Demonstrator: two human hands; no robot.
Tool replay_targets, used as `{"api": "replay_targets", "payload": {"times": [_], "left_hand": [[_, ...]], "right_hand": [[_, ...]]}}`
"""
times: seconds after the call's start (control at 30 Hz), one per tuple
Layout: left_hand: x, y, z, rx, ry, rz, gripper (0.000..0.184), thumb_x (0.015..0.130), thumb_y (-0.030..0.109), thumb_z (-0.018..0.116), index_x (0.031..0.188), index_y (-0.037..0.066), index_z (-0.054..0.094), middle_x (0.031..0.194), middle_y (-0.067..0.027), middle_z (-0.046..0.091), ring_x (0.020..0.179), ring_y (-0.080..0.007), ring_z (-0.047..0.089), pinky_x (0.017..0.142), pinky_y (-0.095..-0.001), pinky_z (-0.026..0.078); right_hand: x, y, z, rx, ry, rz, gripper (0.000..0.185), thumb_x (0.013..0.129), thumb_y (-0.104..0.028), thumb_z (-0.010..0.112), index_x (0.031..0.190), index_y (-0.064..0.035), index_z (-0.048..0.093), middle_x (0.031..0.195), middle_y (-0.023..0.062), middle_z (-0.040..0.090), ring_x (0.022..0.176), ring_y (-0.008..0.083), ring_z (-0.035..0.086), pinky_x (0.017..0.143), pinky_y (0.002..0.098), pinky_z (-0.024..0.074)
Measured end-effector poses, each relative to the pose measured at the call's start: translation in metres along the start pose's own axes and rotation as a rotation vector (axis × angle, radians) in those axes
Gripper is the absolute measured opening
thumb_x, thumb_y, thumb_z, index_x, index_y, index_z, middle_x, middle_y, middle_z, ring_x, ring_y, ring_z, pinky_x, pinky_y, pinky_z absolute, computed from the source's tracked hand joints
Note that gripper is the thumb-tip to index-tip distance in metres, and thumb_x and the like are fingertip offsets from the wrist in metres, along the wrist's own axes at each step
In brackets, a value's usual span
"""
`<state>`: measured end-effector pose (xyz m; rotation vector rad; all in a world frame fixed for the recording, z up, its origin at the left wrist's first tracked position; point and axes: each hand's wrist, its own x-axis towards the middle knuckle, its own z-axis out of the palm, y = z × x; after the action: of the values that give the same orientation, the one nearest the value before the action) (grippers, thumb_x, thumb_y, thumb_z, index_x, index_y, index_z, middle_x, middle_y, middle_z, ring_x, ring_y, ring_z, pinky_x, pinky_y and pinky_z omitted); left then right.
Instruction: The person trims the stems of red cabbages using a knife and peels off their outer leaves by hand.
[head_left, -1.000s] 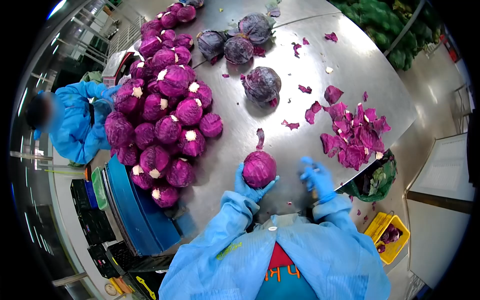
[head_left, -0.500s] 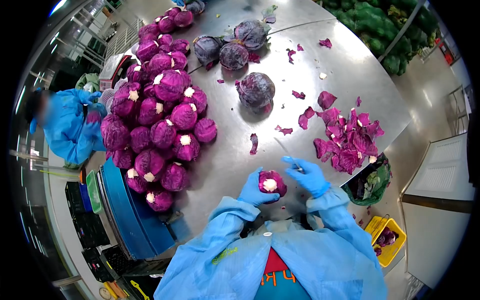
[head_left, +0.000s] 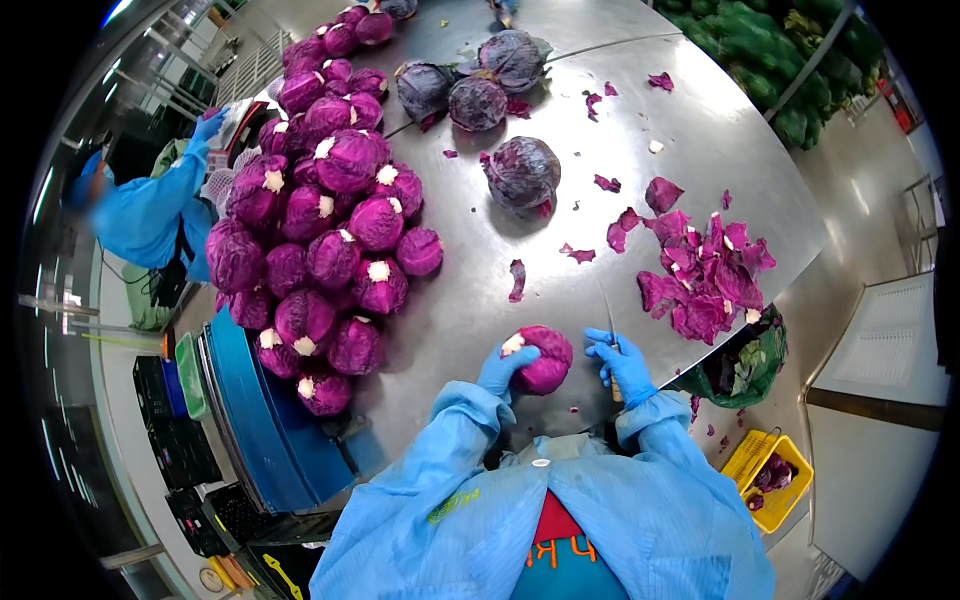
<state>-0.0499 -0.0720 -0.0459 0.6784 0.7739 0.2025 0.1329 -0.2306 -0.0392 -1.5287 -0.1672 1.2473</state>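
My left hand (head_left: 497, 369), in a blue glove, is closed around the left side of a trimmed red cabbage (head_left: 547, 362). The pale cut stem of this head faces up and left. To its right, my right hand (head_left: 624, 367), also gloved, grips a knife (head_left: 616, 386); its thin blade points away from me over the table, and its handle shows below the palm. Hand and knife are apart from the cabbage. Beyond them lies an untrimmed, dark-leaved red cabbage (head_left: 523, 173).
A large pile of trimmed red cabbages (head_left: 335, 258) covers the left of the metal table (head_left: 450, 340). Torn leaves (head_left: 705, 275) are heaped at the right edge, above a green-lined bin (head_left: 765, 365). A yellow basket (head_left: 790, 500) stands lower right. Another person (head_left: 150, 220) is at left.
The cabbage has turned in my left hand, its stem swinging from facing me to the upper left. My right hand has shifted slightly, and the knife now points away. The other person has reached up.
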Motion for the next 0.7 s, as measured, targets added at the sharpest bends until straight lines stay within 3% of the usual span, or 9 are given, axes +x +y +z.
{"api": "replay_targets", "payload": {"times": [0.03,0.13,0.23,0.27,0.37,0.47,0.57,0.6,0.7], "left_hand": [[-0.006,0.002,0.008,-0.235,0.052,-0.024,0.076,0.075,0.039,0.075,0.135,0.008,0.042,0.128,-0.0111,0.054,0.113,-0.0253,0.056,0.090,-0.0433,0.052],[-0.024,0.011,0.003,-0.554,0.008,-0.226,0.079,0.077,0.055,0.066,0.139,0.014,0.039,0.134,-0.0142,0.049,0.117,-0.0356,0.053,0.082,-0.0530,0.056],[-0.026,0.009,0.004,-0.895,-0.094,-0.313,0.082,0.075,0.064,0.061,0.141,0.020,0.037,0.137,-0.0161,0.045,0.118,-0.0449,0.049,0.075,-0.0572,0.057],[-0.025,0.008,0.003,-0.955,-0.123,-0.335,0.083,0.075,0.065,0.060,0.141,0.020,0.037,0.138,-0.0167,0.044,0.118,-0.0498,0.046,0.076,-0.0539,0.058],[-0.027,0.015,0.008,-1.039,-0.142,-0.343,0.083,0.076,0.065,0.060,0.141,0.021,0.036,0.138,-0.0167,0.043,0.120,-0.0493,0.045,0.074,-0.0537,0.059],[-0.026,0.013,0.002,-0.949,-0.103,-0.298,0.080,0.077,0.060,0.063,0.141,0.020,0.036,0.138,-0.0166,0.044,0.121,-0.0447,0.046,0.075,-0.0541,0.058],[-0.029,0.014,0.020,-0.459,0.208,-0.022,0.076,0.078,0.051,0.067,0.139,0.016,0.039,0.135,-0.0146,0.046,0.119,-0.0361,0.050,0.082,-0.0508,0.056],[-0.023,0.011,0.023,-0.352,0.275,0.096,0.076,0.074,0.038,0.076,0.135,0.009,0.042,0.132,-0.0132,0.048,0.116,-0.0284,0.054,0.088,-0.0440,0.053],[-0.011,-0.005,0.010,0.429,0.262,0.279,0.079,0.067,0.030,0.083,0.128,0.002,0.043,0.129,-0.0146,0.049,0.111,-0.0258,0.055,0.085,-0.0381,0.052]], "right_hand": [[-0.001,-0.001,-0.002,0.006,-0.004,-0.007,0.031,0.091,-0.021,0.059,0.120,-0.0107,0.061,0.092,0.0051,0.066,0.048,0.0048,0.047,0.044,0.0187,0.0399],[-0.004,-0.005,-0.002,0.026,0.016,0.006,0.032,0.092,-0.021,0.058,0.121,-0.0089,0.060,0.092,0.0059,0.066,0.050,0.0048,0.048,0.045,0.0182,0.0406],[-0.004,-0.001,-0.001,0.045,0.016,-0.014,0.032,0.093,-0.021,0.057,0.122,-0.0083,0.060,0.091,0.0059,0.066,0.051,0.0049,0.048,0.046,0.0181,0.0407],[-0.003,0.000,0.000,0.050,0.011,-0.028,0.032,0.093,-0.022,0.057,0.122,-0.0081,0.059,0.091,0.0059,0.066,0.051,0.0049,0.048,0.046,0.0181,0.0407],[-0.004,-0.003,0.002,0.025,-0.016,-0.044,0.032,0.093,-0.023,0.057,0.121,-0.0079,0.060,0.090,0.0058,0.066,0.051,0.0054,0.048,0.046,0.0185,0.0406],[-0.004,-0.009,0.002,-0.002,-0.017,-0.056,0.033,0.094,-0.025,0.057,0.122,-0.0075,0.059,0.090,0.0058,0.066,0.051,0.0057,0.048,0.046,0.0189,0.0404],[-0.012,-0.016,0.005,-0.021,0.007,-0.057,0.034,0.095,-0.029,0.056,0.120,-0.0065,0.060,0.088,0.0060,0.066,0.050,0.0065,0.048,0.046,0.0194,0.0407],[-0.016,-0.018,0.006,-0.067,-0.018,-0.029,0.034,0.095,-0.031,0.054,0.118,-0.0062,0.061,0.086,0.0059,0.066,0.050,0.0072,0.050,0.046,0.0201,0.0413],[-0.033,-0.020,0.012,-0.228,-0.066,0.054,0.037,0.097,-0.038,0.051,0.108,-0.0053,0.064,0.079,0.0059,0.066,0.051,0.0096,0.053,0.046,0.0228,0.0433]]}}
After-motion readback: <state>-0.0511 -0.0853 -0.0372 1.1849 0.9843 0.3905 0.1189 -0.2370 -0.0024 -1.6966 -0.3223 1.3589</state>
